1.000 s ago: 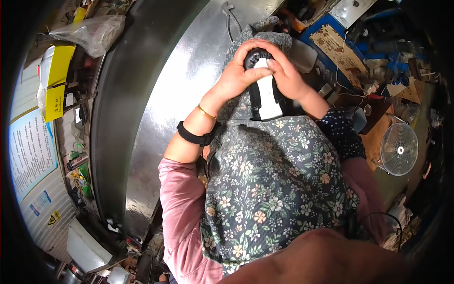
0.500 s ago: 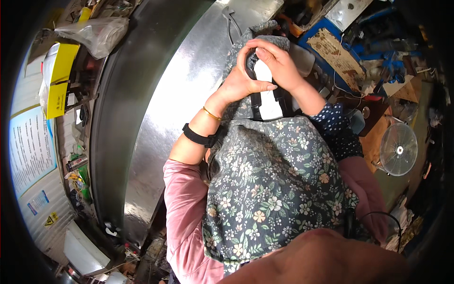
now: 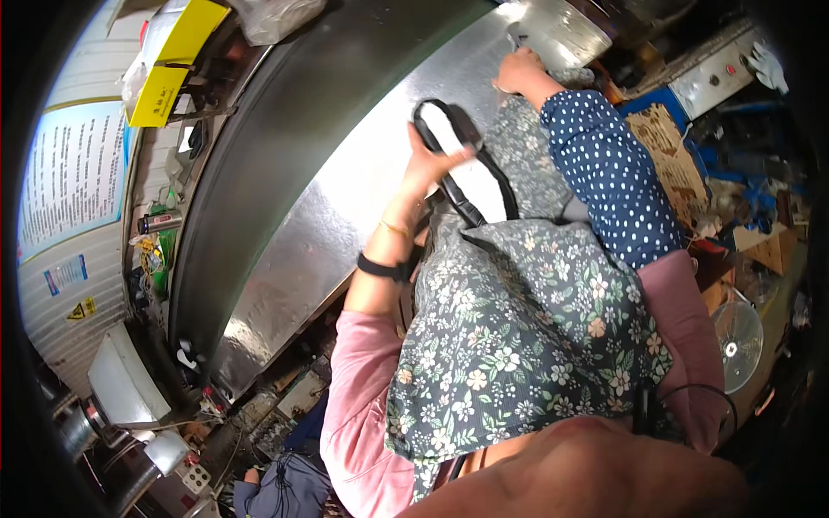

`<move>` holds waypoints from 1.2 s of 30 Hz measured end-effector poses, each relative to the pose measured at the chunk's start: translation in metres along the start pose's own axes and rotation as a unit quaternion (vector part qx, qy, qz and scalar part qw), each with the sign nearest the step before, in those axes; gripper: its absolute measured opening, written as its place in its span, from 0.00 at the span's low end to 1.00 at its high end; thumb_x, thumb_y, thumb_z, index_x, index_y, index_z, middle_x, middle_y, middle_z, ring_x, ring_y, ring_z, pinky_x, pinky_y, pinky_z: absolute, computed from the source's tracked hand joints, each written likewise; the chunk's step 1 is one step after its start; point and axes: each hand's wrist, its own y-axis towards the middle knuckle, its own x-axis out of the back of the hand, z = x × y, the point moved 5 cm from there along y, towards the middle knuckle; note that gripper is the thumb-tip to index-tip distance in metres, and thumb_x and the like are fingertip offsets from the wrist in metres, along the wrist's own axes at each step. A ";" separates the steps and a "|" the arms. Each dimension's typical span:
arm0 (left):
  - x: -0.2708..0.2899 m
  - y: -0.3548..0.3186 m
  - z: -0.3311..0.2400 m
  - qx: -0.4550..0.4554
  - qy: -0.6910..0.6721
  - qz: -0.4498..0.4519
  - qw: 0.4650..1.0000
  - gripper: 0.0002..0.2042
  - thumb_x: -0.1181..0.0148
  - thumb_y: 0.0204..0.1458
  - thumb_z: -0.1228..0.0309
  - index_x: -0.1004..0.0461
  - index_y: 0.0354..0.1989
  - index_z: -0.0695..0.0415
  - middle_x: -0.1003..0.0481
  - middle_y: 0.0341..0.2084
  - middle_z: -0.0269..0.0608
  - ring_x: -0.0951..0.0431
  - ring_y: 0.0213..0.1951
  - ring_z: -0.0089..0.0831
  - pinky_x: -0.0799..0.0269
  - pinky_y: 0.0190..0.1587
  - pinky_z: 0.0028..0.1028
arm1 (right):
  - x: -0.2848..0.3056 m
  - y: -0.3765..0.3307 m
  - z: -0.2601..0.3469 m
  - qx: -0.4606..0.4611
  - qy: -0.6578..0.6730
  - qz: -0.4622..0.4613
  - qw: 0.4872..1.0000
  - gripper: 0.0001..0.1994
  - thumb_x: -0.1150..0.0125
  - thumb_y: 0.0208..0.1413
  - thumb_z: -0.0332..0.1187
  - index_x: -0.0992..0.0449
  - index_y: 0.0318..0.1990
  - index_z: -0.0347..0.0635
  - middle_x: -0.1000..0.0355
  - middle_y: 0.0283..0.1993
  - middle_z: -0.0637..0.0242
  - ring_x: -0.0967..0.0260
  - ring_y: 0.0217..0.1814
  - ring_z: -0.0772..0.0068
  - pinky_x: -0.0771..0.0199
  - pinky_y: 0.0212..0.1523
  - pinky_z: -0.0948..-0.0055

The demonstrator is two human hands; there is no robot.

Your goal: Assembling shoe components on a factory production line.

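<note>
My left hand (image 3: 429, 166) grips a black shoe upper on a white-soled last (image 3: 475, 177), its thumb across the pale sole and its fingers at the left side. The shoe's lower end rests at my lap, against the floral apron (image 3: 518, 328). Stretched away to the far side, my right hand (image 3: 522, 72) is curled down at the metal bench (image 3: 345, 164), closed around a pair of pliers. Only a small bit of the pliers (image 3: 521, 40) shows beyond the hand; the rest is hidden.
A dark curved belt or band (image 3: 250, 147) runs along the bench's left side. To the left are a yellow box (image 3: 164, 95) and a clear plastic bag (image 3: 276, 19). A fan (image 3: 737, 350) stands at the right, below cluttered blue machinery (image 3: 725, 181).
My right hand has left the shoe and reached far forward to where the pliers lay. My left hand keeps the shoe, now tilted leftward. The whole view has turned and shifted.
</note>
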 end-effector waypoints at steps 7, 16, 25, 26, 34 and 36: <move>-0.015 -0.052 -0.007 0.114 -0.315 0.013 0.942 0.50 0.37 0.50 0.80 0.72 0.71 0.61 0.30 0.50 0.50 0.25 0.47 0.36 0.25 0.49 0.32 | 0.007 -0.007 0.004 -0.017 0.630 0.125 0.767 0.16 0.44 0.52 0.32 0.28 0.46 0.33 0.28 0.42 0.54 0.26 0.45 0.60 0.20 0.40 0.58; -0.037 -0.048 -0.012 0.085 -0.329 0.007 0.940 0.49 0.38 0.49 0.83 0.71 0.71 0.61 0.27 0.46 0.47 0.23 0.42 0.33 0.23 0.43 0.30 | 0.148 -0.168 0.049 0.357 0.514 -0.137 0.768 0.14 0.61 0.68 0.36 0.31 0.47 0.36 0.28 0.32 0.68 0.30 0.28 0.79 0.27 0.24 0.78; -0.039 -0.043 -0.013 0.079 -0.333 0.021 0.939 0.43 0.40 0.49 0.83 0.61 0.70 0.59 0.27 0.44 0.45 0.23 0.41 0.31 0.23 0.42 0.30 | 0.097 -0.152 0.050 0.300 0.454 -0.069 0.836 0.21 0.65 0.69 0.44 0.31 0.35 0.37 0.32 0.23 0.67 0.36 0.18 0.76 0.34 0.17 0.74; -0.043 -0.044 -0.014 0.080 -0.330 0.028 0.940 0.41 0.39 0.48 0.82 0.58 0.69 0.57 0.28 0.43 0.44 0.24 0.42 0.31 0.24 0.43 0.31 | 0.082 -0.155 0.046 0.310 0.494 -0.172 0.794 0.22 0.65 0.69 0.46 0.32 0.33 0.37 0.32 0.22 0.67 0.35 0.18 0.75 0.33 0.17 0.73; -0.037 -0.040 -0.012 0.062 -0.332 0.019 0.941 0.40 0.39 0.48 0.81 0.56 0.68 0.60 0.28 0.47 0.45 0.24 0.43 0.31 0.24 0.43 0.30 | 0.099 -0.138 0.063 0.395 0.398 -0.216 0.800 0.20 0.62 0.69 0.46 0.34 0.34 0.39 0.32 0.22 0.67 0.37 0.14 0.74 0.35 0.14 0.73; -0.039 -0.041 -0.013 0.068 -0.326 0.020 0.943 0.42 0.38 0.48 0.80 0.57 0.69 0.60 0.28 0.47 0.45 0.24 0.42 0.32 0.24 0.43 0.29 | 0.072 -0.129 0.058 0.294 0.411 -0.051 0.862 0.20 0.62 0.68 0.47 0.34 0.35 0.39 0.32 0.22 0.66 0.37 0.14 0.74 0.35 0.14 0.73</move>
